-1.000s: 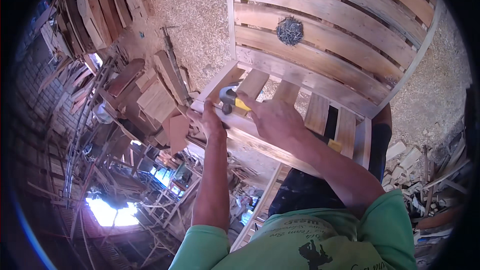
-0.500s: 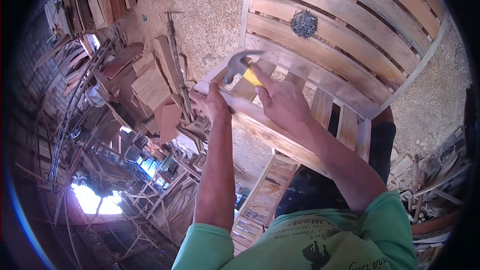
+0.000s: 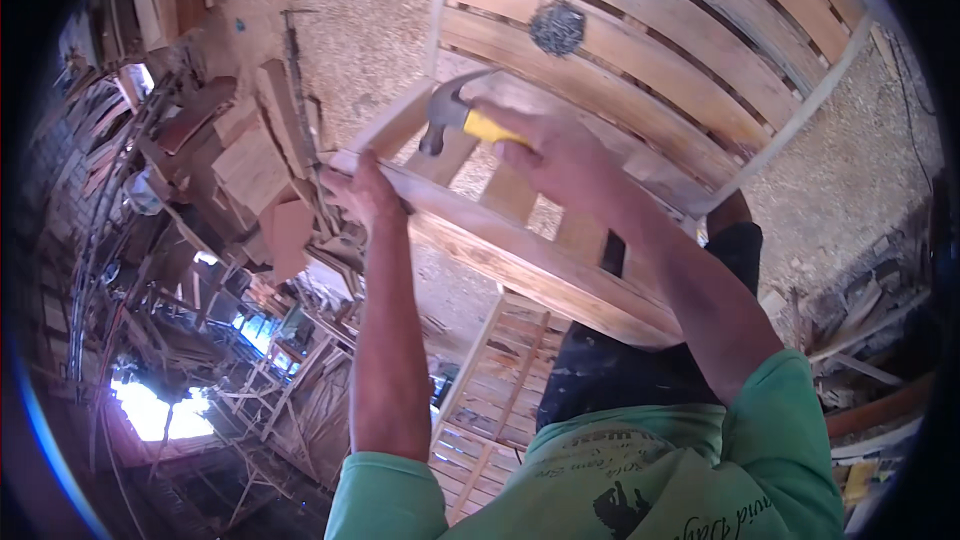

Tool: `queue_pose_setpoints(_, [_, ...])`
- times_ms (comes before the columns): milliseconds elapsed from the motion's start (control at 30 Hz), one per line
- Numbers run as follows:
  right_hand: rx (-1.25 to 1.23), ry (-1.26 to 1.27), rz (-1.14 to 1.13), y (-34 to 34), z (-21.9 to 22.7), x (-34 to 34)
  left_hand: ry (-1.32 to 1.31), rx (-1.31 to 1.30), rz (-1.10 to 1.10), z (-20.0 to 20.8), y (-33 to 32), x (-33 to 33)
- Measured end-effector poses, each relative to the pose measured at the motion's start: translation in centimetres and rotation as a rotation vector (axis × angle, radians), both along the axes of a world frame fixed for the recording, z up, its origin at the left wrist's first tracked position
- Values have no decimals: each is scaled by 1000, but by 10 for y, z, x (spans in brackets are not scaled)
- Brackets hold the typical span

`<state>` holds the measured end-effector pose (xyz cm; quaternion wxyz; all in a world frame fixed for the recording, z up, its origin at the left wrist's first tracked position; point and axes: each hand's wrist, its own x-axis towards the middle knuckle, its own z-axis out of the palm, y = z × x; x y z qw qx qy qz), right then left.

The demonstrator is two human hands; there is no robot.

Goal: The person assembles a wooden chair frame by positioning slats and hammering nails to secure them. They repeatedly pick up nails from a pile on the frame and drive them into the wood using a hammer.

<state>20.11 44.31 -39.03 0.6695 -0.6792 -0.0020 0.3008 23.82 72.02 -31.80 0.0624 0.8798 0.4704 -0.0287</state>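
My right hand point(image 3: 560, 155) is closed round the yellow handle of a claw hammer point(image 3: 447, 112), its grey head just above the corner of a slatted wooden frame point(image 3: 540, 240). At the frame's near left corner, my left hand point(image 3: 365, 190) grips the edge board, thumb on top and fingers over the outer side. Whether a nail is between those fingers is hidden. The frame is tilted, its near board toward me and its slats running beneath my right arm.
Beyond the frame lies a large slatted wooden panel point(image 3: 640, 50) with a pile of nails point(image 3: 557, 28) on it. Wood offcuts point(image 3: 250, 165) are heaped at left. Another slatted panel point(image 3: 490, 380) stands below, near my legs. Sawdust covers the ground point(image 3: 340, 40).
The hammer and both hands appear farther left in the view, along with the whole scene. The hammer head has turned and now hangs a little apart from my left hand.
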Motion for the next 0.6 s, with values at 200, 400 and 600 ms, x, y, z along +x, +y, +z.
queue_pose_setpoints(200, [131, 664, 75, -106, -24, -41, -299, -77, -26, -14, 10, -5])
queue_pose_setpoints(400, [158, 908, -205, -139, -49, -83, -266, -60, 2, -8, -8, 0])
queue_pose_setpoints(600, [168, 900, 208, -105, -38, -88, -290, -15, -28, -17, 8, -1])
